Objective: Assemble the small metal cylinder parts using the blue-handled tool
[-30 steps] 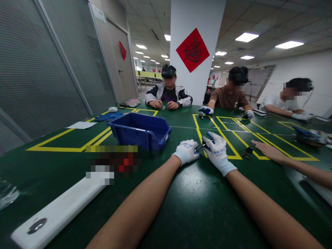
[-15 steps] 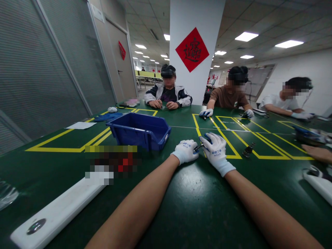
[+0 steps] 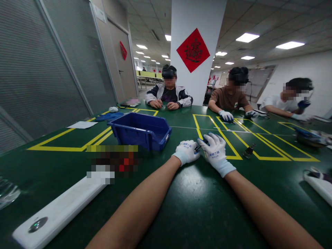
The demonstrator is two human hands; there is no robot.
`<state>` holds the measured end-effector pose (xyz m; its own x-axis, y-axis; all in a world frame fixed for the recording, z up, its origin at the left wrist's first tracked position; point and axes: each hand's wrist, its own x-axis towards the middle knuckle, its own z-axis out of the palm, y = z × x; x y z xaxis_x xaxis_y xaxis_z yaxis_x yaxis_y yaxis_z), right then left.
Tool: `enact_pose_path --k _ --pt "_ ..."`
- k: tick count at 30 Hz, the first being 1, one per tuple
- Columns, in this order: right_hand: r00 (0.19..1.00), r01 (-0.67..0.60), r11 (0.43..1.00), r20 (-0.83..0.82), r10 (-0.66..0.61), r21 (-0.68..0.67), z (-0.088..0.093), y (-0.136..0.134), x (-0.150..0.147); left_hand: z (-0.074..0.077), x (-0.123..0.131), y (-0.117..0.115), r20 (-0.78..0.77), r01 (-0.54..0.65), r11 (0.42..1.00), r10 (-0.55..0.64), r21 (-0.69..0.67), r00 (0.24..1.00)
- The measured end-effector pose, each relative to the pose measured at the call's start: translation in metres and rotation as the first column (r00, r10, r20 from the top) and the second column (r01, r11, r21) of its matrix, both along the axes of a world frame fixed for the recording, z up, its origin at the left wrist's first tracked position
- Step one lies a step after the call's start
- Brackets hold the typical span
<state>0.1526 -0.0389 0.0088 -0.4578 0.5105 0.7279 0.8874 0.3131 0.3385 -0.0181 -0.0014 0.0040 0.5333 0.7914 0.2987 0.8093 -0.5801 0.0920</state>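
Observation:
My left hand, in a white glove with blue fingertips, is closed on one end of a small dark metal rod. Right of it, my right hand, gloved the same way, has its fingers curled round the rod's other end. Both hands rest low over the green table, almost touching each other. Most of the rod is hidden by the gloves. A small dark cone-shaped part lies to the right of my right hand.
A blue bin stands left of my hands. A long white device lies at the front left, a white sheet behind it. Yellow tape marks the table. Three people sit across; a dark tray lies at the right.
The fingers of my right hand have moved in closer to my left, and less of the rod shows. Across the table, a person's gloved hand has shifted right; another person's hand has risen.

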Motion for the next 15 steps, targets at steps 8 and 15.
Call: enact_pose_path --k 8,15 --pt "1.0 -0.008 0.997 0.016 0.009 -0.07 0.0 0.003 -0.004 0.002 0.0 0.002 -0.019 0.032 0.999 -0.032 -0.033 0.999" --pt "0.996 -0.07 0.992 0.05 0.075 -0.106 -0.003 0.001 -0.013 -0.001 0.002 0.003 0.048 -0.046 0.997 0.049 -0.065 0.998"
